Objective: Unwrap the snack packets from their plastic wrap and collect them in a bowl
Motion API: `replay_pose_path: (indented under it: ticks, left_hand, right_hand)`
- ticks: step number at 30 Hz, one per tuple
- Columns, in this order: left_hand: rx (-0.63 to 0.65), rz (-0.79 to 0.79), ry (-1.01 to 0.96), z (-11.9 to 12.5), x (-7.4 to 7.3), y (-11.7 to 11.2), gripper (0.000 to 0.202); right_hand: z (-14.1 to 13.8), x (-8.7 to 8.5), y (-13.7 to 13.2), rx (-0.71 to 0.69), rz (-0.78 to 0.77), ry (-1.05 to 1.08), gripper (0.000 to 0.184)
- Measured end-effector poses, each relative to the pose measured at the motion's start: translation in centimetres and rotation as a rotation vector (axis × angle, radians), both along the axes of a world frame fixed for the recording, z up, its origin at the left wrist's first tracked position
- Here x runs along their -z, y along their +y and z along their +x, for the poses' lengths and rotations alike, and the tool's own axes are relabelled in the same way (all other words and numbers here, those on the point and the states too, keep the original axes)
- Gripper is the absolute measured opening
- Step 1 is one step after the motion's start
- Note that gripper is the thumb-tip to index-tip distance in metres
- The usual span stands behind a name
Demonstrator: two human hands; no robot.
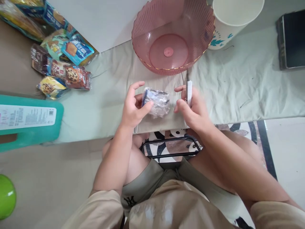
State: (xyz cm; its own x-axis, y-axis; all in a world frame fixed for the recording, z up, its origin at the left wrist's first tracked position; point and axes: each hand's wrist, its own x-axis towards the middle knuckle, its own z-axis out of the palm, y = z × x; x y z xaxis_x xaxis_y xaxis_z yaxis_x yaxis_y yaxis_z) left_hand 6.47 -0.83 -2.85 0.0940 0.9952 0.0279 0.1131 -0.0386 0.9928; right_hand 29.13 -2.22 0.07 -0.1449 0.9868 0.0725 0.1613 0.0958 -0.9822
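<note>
Left grip (pixel 132 109)'s pinching the plastic-wrapped packet (pixel 158 102) over the counter (pixel 102 111), right grip (pixel 193 108)'s closed around probably a white cutter (pixel 189 92), so brace the packet and angle the cutter away from yourself.

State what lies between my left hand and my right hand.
The head view shows a plastic-wrapped packet there, touching the left hand; bare cloth shows between the packet and the right hand.

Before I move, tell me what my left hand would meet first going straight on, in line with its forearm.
Most likely the near side of the pink bowl, just ahead of the left hand and wrapped packet; their relative heights are unclear.
</note>
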Motion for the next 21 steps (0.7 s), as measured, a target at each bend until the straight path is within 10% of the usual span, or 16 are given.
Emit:
replay_pose_path:
  ticks: [12, 21]
  left_hand:
    - [0.018, 0.256, 0.188, 2.8, 1.1, -0.3, 0.078]
    - [-0.026, 0.303, 0.159, 1.8, 1.8, 0.8, 0.067]
  right_hand:
    - [-1.1, 1.1, 0.5, 0.155, 0.025, -0.256, 0.018]
    - [-1.0, -2.2, 0.9, -0.267, -0.634, 0.145, 0.039]
